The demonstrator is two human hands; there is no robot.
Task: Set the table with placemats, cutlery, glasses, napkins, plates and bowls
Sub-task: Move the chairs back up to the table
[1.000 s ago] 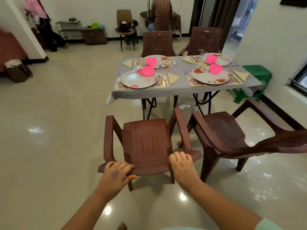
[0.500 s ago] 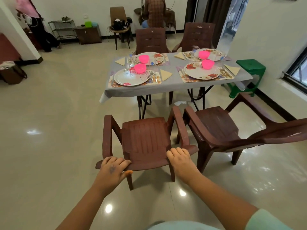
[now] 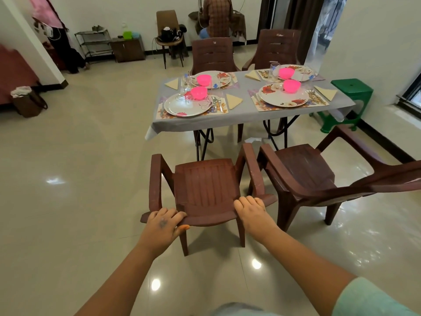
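Observation:
A brown plastic chair stands in front of me, facing the table. My left hand grips the left part of its backrest top and my right hand grips the right part. Beyond it the table, under a grey cloth, carries several place settings. Each has a floral placemat, a plate, a pink bowl, cutlery, a glass and a folded yellow napkin.
A second brown chair stands close on the right, nearly touching the first. Two more chairs sit at the table's far side. A green stool is by the right wall. A person stands at the back. Open tiled floor lies left.
The chair and both hands on it have come nearer the table. The view has tilted slightly, and my grip on the backrest is unchanged.

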